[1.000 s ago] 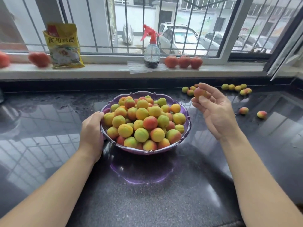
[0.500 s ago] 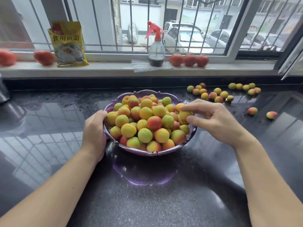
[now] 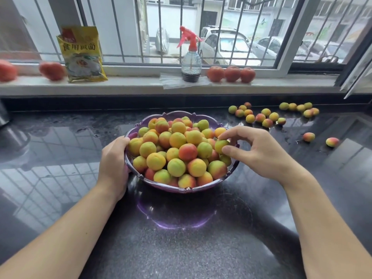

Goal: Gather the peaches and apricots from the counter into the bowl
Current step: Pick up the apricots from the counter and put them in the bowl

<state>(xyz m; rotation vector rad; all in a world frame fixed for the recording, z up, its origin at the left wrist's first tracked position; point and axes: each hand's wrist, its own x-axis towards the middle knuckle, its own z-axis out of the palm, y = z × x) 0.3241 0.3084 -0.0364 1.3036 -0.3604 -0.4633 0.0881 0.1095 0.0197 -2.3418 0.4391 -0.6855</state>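
A purple scalloped bowl (image 3: pixel 202 118) sits mid-counter, heaped w/ small round fruit (image 3: pixel 177 150), skins running green-yellow to orange w/ red blush. The black speckled counter (image 3: pixel 181 248) is glossy & mirrors the window bars. Right hand (image 3: pixel 259 152) is at the bowl's right edge, thumb & forefinger pinched on one yellow-green fruit (image 3: pixel 220 146) that touches the pile's right side; other fingers curl loosely above it. Left hand (image 3: pixel 114 164) is wrapped on the bowl's left rim, fingers closed against the wall, thumb at the lip. More loose fruit lies far right on the counter: a cluster (image 3: pixel 257 115) near the back wall, a smaller group (image 3: pixel 300 108) beyond it, & two singles (image 3: pixel 320 139) nearer, well apart from the bowl. On the sill: a spray bottle (image 3: pixel 190 61), a yellow packet (image 3: pixel 82 54), red tomatoes (image 3: pixel 231 74).
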